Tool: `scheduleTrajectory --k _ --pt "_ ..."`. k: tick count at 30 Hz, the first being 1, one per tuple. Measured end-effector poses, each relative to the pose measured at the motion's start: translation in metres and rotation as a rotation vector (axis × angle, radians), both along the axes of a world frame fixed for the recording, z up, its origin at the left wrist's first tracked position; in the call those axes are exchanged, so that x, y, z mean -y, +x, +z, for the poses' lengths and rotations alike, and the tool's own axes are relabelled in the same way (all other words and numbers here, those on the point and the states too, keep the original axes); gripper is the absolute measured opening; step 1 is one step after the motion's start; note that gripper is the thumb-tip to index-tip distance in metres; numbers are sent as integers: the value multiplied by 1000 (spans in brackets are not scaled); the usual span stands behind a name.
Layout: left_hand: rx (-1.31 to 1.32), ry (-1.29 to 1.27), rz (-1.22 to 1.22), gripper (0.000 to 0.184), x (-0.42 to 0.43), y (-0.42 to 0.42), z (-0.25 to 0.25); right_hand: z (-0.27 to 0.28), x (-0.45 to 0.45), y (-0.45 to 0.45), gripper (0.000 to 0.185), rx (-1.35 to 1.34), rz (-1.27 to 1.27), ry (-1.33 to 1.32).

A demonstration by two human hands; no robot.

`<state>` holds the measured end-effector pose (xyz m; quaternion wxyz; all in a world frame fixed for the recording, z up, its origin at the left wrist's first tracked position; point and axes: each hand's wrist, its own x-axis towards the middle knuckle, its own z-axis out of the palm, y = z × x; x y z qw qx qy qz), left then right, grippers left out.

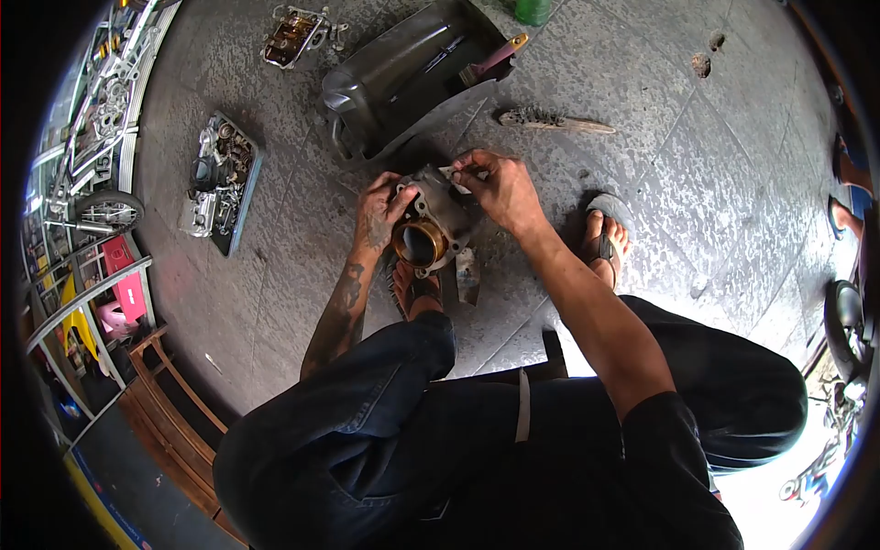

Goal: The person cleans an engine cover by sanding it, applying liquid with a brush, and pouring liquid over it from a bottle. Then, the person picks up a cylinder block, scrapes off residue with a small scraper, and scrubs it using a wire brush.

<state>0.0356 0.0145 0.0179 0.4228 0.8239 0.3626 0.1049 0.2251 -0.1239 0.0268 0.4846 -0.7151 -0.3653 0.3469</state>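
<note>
A grey metal engine cylinder [445,206] with a round bronze-coloured bore is held up off the floor, tilted so the bore faces me. My left hand [379,213] is closed around its left side, thumb on the flange near the bore. At the cylinder's upper right edge, my right hand [500,188] has its fingers pinched together. Something small and pale shows by those fingertips, too little of it to name. Below the cylinder a worn, pale flat packet or strip [467,275] lies on the floor by my foot.
Ahead lies a black plastic basin [403,82] with a paintbrush [495,60] in it. A wire brush [555,122] lies to its right. A tray of metal parts [225,183] is left, an engine cover [295,37] farther ahead. A wooden bench [165,422] stands lower left.
</note>
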Motion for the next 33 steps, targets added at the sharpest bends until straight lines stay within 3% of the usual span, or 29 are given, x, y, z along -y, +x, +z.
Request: scheduleTrajectory --k 9,15,18,20,22,25,27,30,33 --pt "112 -86 -7 60 -1 -13 -9 -16 28 -8 18 104 101 -6" --pt "164 -86 70 49 -17 -25 -23 -18 28 -1 19 -73 49 -104" --pt "229 -546 357 46 -11 -21 -14 -5 26 -9 19 -212 3 -221" --pt "340 -614 332 45 -8 -14 -9 7 22 -18 18 -221 -131 -18" --pt "554 -830 309 42 -4 -6 -3 22 18 -11 17 -151 -127 0" --pt "636 -932 239 43 -14 11 -24 29 15 15 17 -33 -50 -10" --pt "525 -815 246 40 -20 19 -36 32 10 28 14 261 -49 134" --pt "579 -523 64 34 -16 33 -59 27 9 37 13 403 70 106" --pt "565 -433 -3 37 -14 31 -68 25 12 34 13 470 169 65"
